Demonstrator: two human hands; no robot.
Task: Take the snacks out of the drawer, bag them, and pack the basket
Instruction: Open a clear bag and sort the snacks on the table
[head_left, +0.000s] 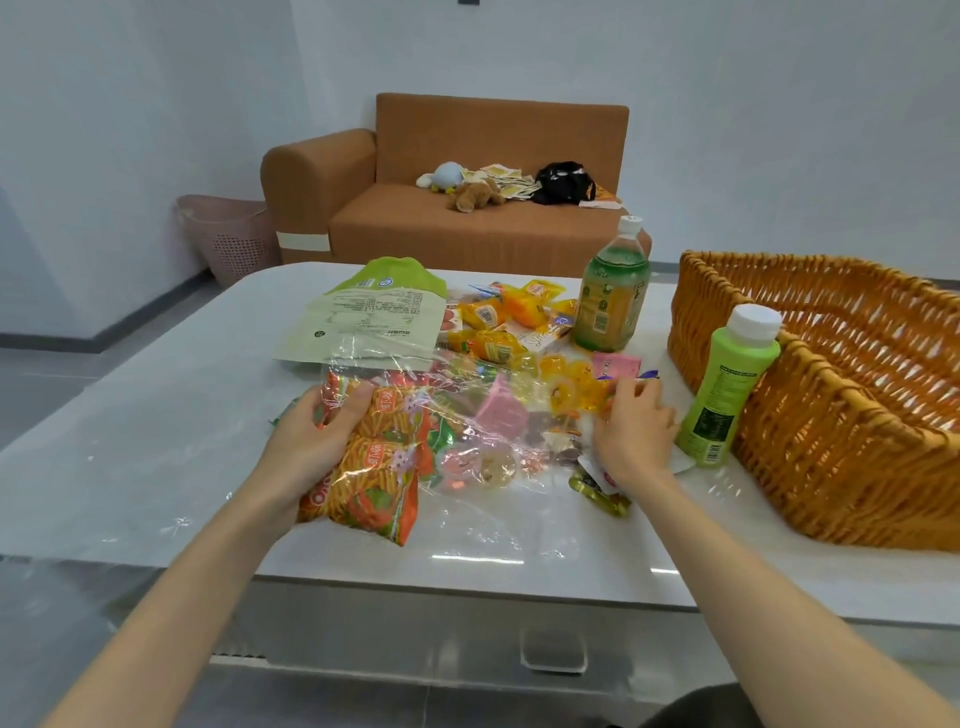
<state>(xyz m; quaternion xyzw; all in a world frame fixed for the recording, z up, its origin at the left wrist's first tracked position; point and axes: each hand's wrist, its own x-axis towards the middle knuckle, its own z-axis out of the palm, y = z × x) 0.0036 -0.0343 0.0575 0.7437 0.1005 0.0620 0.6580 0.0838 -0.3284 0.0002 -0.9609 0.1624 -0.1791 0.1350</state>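
A clear plastic bag (483, 415) lies on the white table (156, 447), partly filled with orange snack packs (374, 467) and small wrapped sweets. My left hand (322, 421) grips the bag's left side around the orange packs. My right hand (631, 421) pinches a small wrapped snack (641, 378) at the bag's right side. Loose yellow snack packets (498, 322) and a large green-and-cream packet (374, 317) lie behind the bag. An empty wicker basket (831, 447) stands at the right.
A green tea bottle (610, 296) stands behind the snacks. A light green bottle (727, 384) leans by the basket. The table's drawer front with a handle (553, 654) is below. A brown sofa (467, 208) and a pink hamper (228, 234) stand beyond.
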